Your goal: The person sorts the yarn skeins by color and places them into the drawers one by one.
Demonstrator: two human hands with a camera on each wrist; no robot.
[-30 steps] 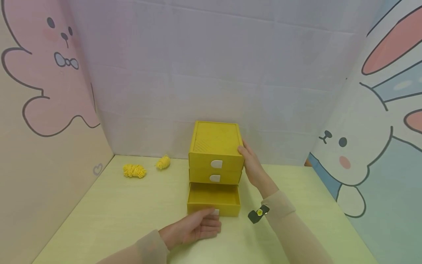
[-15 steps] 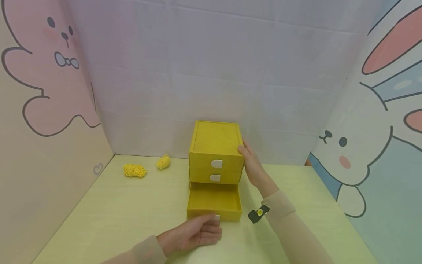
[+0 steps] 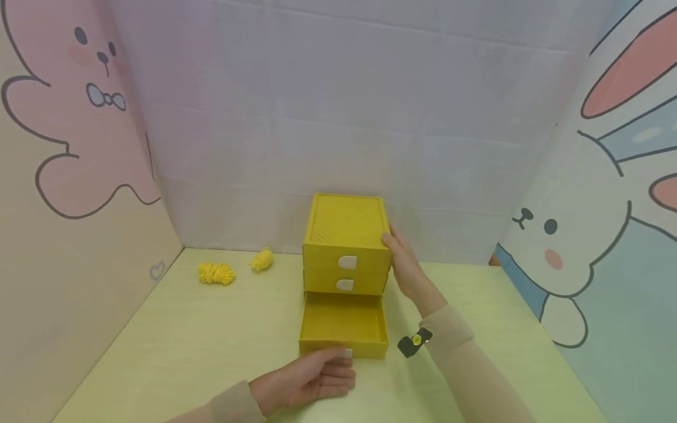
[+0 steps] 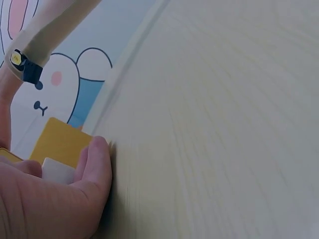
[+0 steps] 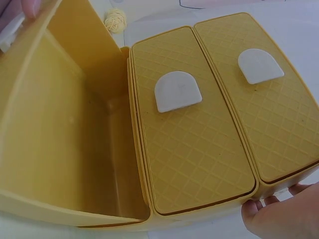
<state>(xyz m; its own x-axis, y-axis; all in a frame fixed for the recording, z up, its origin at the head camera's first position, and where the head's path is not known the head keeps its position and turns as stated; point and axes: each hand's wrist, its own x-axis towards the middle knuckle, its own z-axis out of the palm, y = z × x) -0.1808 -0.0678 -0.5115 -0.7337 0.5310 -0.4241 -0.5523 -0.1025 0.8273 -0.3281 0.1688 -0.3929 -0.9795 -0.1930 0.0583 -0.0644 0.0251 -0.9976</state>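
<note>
A yellow drawer cabinet stands against the back wall, its bottom drawer pulled far out and its bare floor showing. The two upper drawers are closed, each with a white tab handle. At the bottom drawer's front, my left hand pinches the white handle, thumb above and fingers below, palm turned up. My right hand rests against the cabinet's right side, thumb at the top front edge. In the right wrist view its fingertips touch the side wall.
Left of the cabinet lie a bundle of yellow cord and a smaller yellow ball of cord. A pale table carries everything. Cloth walls with cartoon animals enclose the back and both sides. The right wrist wears a black strap device.
The bottom drawer has slid further out toward me, with my left hand moving back along with it. My right hand and the cabinet body have stayed in place.
</note>
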